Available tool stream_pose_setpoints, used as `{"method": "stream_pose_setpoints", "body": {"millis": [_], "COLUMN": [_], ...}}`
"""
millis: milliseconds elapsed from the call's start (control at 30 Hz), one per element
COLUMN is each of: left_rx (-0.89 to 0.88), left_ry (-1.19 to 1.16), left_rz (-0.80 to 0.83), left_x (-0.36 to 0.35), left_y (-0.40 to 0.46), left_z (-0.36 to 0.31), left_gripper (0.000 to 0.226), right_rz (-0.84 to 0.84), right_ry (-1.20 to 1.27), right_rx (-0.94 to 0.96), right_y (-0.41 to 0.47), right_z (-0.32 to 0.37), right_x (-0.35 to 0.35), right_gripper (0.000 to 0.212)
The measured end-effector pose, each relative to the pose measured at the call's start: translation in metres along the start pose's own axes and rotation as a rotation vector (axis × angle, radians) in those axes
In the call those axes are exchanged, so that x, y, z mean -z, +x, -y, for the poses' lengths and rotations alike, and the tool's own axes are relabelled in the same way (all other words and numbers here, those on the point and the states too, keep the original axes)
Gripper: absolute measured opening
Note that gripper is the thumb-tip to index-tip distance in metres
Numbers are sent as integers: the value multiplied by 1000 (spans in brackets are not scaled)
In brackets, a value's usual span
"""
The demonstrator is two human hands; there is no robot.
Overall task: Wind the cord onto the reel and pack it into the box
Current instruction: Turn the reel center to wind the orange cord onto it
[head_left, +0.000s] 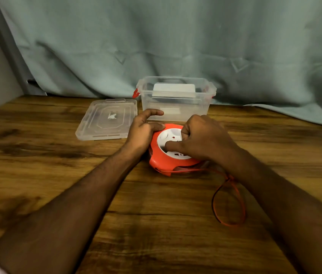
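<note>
An orange cord reel (159,161) with a white socket face lies flat on the wooden table (77,175) in the middle of the head view. My left hand (143,129) grips its left rim, thumb on top. My right hand (201,138) sits on the white centre with fingers curled into it and the thumb pressed on the face. A thin red and black cord (239,196) runs from the reel's front edge under my right forearm and loops on the table at the right. The clear box (176,103) stands open just behind the reel.
The box's clear lid (106,119) lies flat to the left of the box. A blue-green curtain (176,46) hangs behind the table and drapes onto its right rear corner. A grey wall borders the left side.
</note>
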State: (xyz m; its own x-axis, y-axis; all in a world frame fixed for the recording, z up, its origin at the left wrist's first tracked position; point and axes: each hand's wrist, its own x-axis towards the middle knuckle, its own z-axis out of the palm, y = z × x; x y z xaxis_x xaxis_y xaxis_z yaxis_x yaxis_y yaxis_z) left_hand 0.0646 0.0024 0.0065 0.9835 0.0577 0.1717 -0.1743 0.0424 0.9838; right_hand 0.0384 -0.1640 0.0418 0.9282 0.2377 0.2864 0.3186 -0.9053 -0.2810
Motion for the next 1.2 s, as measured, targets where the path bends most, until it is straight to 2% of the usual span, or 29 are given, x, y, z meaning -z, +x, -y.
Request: {"method": "stream_pose_setpoints", "body": {"millis": [100, 200, 333, 500, 633, 900, 1200], "left_rx": [4, 9, 15, 17, 2, -2, -4], "left_ry": [7, 30, 61, 101, 108, 77, 72], "left_rz": [2, 13, 16, 45, 59, 47, 38], "left_x": [1, 3, 3, 3, 2, 0, 1], "left_y": [1, 3, 5, 6, 4, 2, 6], "left_z": [1, 2, 3, 5, 2, 2, 3], "left_gripper": [39, 39, 38, 37, 38, 43, 42], "right_rz": [15, 30, 112, 321, 335, 295, 216], "right_ry": [3, 23, 138, 282, 310, 333, 165], "right_rx": [-4, 93, 254, 267, 251, 241, 151], "right_y": [0, -2, 1, 8, 12, 8, 3], "right_z": [5, 3, -17, -45, -47, -42, -26], "right_x": [-2, 2, 21, 28, 26, 29, 21], "right_gripper": [55, 51, 20, 57, 74, 65, 51]}}
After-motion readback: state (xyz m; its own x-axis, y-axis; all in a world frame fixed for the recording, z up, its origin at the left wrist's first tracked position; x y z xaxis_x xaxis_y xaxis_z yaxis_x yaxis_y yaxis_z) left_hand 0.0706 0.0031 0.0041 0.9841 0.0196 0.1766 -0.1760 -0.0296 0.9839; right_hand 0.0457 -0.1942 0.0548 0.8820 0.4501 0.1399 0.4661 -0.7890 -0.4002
